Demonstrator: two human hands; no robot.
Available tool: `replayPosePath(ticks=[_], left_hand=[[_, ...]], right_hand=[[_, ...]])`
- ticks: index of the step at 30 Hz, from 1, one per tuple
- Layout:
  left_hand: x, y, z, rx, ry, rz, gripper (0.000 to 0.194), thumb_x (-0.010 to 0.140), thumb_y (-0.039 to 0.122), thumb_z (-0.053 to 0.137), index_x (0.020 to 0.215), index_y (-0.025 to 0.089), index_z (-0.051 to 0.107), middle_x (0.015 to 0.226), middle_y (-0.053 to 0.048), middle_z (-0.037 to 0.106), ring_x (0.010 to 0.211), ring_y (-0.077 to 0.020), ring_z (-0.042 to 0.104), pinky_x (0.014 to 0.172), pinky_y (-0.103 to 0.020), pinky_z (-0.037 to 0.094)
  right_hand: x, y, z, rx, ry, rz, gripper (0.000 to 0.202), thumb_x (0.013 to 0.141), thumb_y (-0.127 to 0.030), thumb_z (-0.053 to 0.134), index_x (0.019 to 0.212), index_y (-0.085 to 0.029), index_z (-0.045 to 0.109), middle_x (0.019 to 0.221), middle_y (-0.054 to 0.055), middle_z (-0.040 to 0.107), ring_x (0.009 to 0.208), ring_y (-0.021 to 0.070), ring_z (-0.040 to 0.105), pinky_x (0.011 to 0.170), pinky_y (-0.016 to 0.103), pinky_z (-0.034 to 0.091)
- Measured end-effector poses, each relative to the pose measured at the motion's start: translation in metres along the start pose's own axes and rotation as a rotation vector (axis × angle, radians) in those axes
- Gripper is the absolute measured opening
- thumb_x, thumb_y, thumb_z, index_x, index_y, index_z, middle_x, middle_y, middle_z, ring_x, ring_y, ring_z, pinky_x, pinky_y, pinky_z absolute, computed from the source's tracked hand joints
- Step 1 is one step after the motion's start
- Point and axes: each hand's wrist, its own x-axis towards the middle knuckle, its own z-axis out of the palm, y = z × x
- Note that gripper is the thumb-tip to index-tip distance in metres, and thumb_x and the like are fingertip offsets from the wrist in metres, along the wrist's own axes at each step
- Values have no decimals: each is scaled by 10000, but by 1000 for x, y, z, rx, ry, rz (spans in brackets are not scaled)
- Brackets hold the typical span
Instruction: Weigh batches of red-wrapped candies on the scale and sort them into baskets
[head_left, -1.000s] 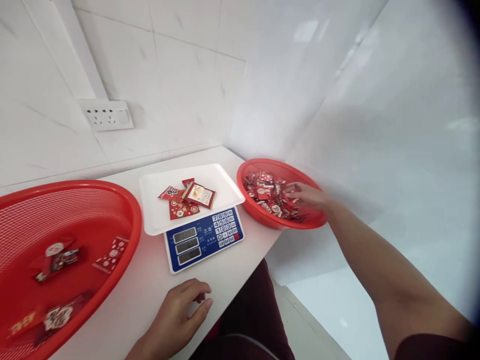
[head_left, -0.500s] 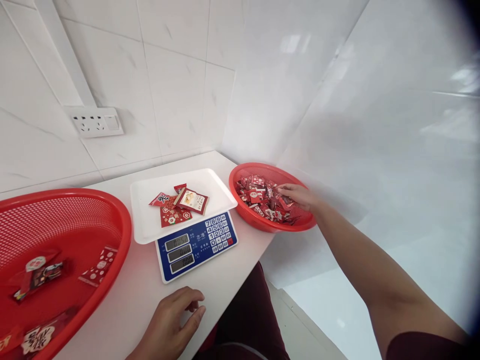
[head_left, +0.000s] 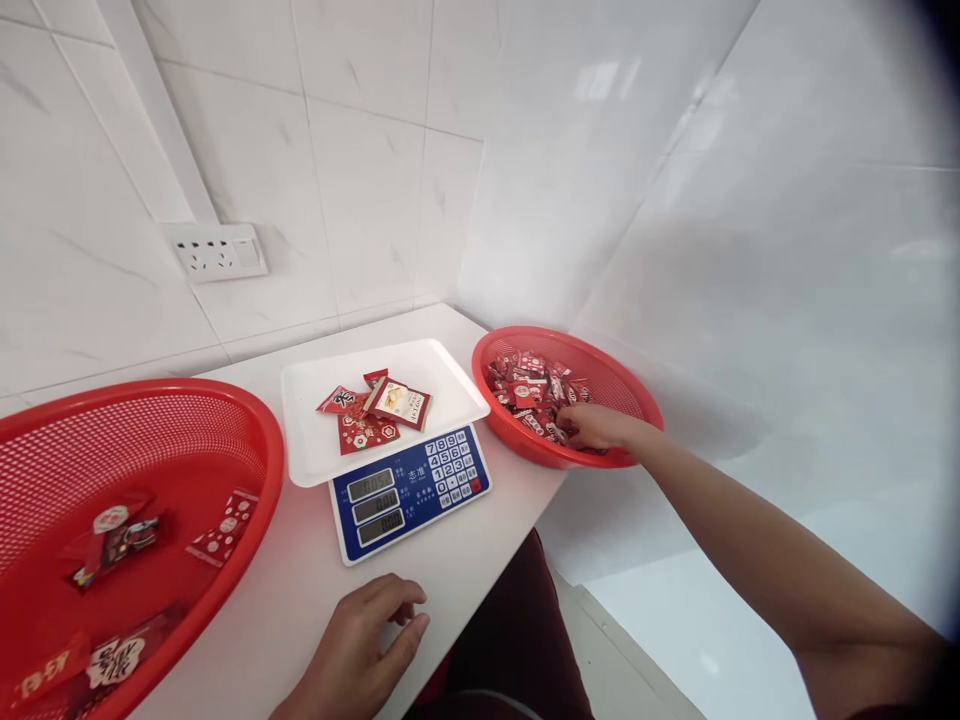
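My right hand reaches into the right red basket, its fingers bent down among many small red snack packets. The fingertips are partly hidden there, so what they pinch is unclear. Resting near the front edge of the white table, my left hand is empty, with a gap between thumb and loosely bent fingers. Just beyond it is a blue digital scale with a white tray. Several packets lie on the tray, among them a cream-and-red packet overlapping a red packet.
Another red basket stands at the left with several packets inside, including a dotted red one. A tiled wall with a socket panel rises behind the table. My legs are below the table's right edge.
My right hand has moved nearer and lower into the right basket's packets, its fingers now bent down. The view has shifted slightly left. My left hand keeps its pose.
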Motion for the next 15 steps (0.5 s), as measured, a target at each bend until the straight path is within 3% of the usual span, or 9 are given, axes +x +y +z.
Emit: replayPosePath(ticks=[3, 7, 15], left_hand=[[0, 1, 0, -5, -6, -15, 155, 883, 322, 443, 939, 238, 560, 838, -16, 635, 756, -131, 599, 688, -217, 488], [1, 0, -1, -8, -4, -16, 168, 883, 331, 441, 942, 232, 563, 845, -25, 638, 756, -137, 601, 691, -224, 488], [4, -1, -1, 14, 43, 9, 159, 878, 322, 451, 918, 222, 568, 817, -29, 649, 732, -138, 615, 673, -214, 501]], right_hand=[[2, 1, 2, 17, 59, 20, 59, 692, -181, 544, 721, -204, 590, 744, 32, 649, 647, 171, 587, 510, 227, 368], [4, 13, -6, 69, 162, 14, 123, 761, -159, 454, 797, -211, 560, 866, 17, 659, 764, 146, 601, 614, 207, 418], [10, 24, -9, 82, 239, -5, 163, 752, -162, 471, 820, -217, 609, 895, 17, 671, 816, 169, 614, 681, 231, 444]])
